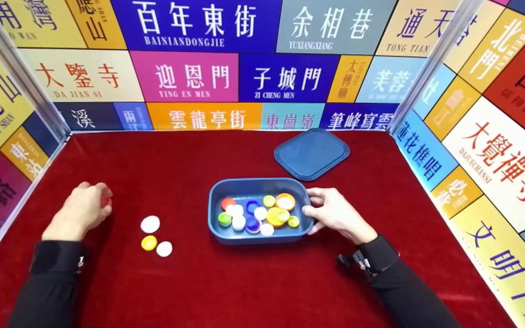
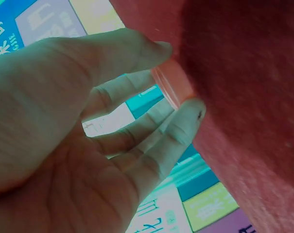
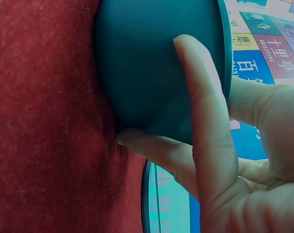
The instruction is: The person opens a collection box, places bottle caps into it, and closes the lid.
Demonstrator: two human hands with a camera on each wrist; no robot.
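Note:
My left hand (image 1: 80,207) pinches a red bottle cap (image 2: 173,82) between thumb and fingertips, low over the red cloth. In the head view, a white bottle cap (image 1: 150,223), a yellow bottle cap (image 1: 149,243) and a second white cap (image 1: 164,248) lie to the right of that hand. A blue plastic box (image 1: 253,238), without its lid, stands near the middle and contains several caps in red, green, white, blue, yellow and orange. My right hand (image 1: 337,212) holds the box's right end, fingers against the outer wall (image 3: 151,63) and one digit at the rim.
A blue lid (image 1: 312,154) lies flat behind the box, toward the back right. Red cloth (image 1: 176,287) covers the table. Panels with printed characters (image 1: 185,75) enclose the back and both sides.

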